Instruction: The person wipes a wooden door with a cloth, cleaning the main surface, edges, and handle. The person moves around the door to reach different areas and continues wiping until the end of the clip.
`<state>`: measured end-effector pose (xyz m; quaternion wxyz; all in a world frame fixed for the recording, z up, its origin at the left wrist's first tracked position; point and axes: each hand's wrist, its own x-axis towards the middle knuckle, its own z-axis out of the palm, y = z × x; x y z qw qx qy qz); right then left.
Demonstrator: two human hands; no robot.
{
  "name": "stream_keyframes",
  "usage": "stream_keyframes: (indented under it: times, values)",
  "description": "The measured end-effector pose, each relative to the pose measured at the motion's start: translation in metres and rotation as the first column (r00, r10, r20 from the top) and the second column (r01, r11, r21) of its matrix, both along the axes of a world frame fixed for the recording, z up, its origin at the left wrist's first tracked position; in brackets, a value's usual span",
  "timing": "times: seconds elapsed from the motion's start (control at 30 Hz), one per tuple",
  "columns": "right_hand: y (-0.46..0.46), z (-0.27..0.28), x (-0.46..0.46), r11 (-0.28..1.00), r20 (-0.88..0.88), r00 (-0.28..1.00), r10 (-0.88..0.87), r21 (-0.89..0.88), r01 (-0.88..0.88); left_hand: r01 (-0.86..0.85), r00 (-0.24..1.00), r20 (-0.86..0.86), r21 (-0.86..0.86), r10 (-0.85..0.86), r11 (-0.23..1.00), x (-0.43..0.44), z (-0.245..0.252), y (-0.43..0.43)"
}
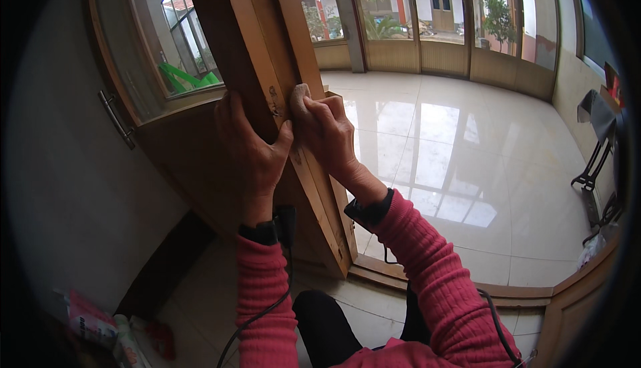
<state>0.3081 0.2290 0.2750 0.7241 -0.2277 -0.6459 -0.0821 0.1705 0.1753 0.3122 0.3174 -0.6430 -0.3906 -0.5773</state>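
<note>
A wooden door with a glass upper panel stands open in front of me, its narrow edge facing me. My left hand grips this door, fingers spread on its dark face and thumb at the edge. In my right hand is a bunched greyish-brown cloth or pad, pressed against the wood at the right side of the edge. Between the two hands, dark worn marks show on the edge. Both wrists wear black bands with cables.
A metal bar handle is at the left. Below the hands runs a wooden threshold. Glossy floor tiles stretch to a row of windows. Packages lie at lower left; a folding stand leans along the right wall.
</note>
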Motion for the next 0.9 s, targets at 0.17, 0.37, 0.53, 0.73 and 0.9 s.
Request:
stream_keyframes:
  times: [0.17, 0.37, 0.53, 0.73, 0.9]
  values:
    - [-0.006, -0.032, 0.002, 0.999, 0.028, 1.0, 0.006, -0.052, -0.005, 0.028, 1.0, 0.011, 0.001, -0.028, 1.0, 0.001, 0.0, 0.0]
    - [-0.019, -0.116, 0.012, 0.981, 0.101, 0.995, 0.0, -0.191, 0.019, 0.038, 0.999, 0.031, -0.027, -0.037, 0.999, 0.0, -0.003, 0.003]
    - [-0.029, -0.182, 0.024, 0.93, 0.193, 0.976, 0.104, -0.367, -0.026, 0.032, 0.999, 0.038, -0.045, -0.03, 0.998, 0.002, -0.002, 0.0]
    - [-0.015, -0.107, 0.05, 0.959, 0.059, 0.979, 0.193, -0.222, -0.175, 0.008, 1.0, 0.013, -0.058, -0.008, 0.998, 0.004, 0.004, -0.008]
    - [0.028, 0.025, 0.037, 0.997, 0.052, 0.996, 0.075, -0.005, -0.074, -0.072, 0.997, -0.038, -0.037, 0.071, 0.997, 0.003, 0.003, -0.005]
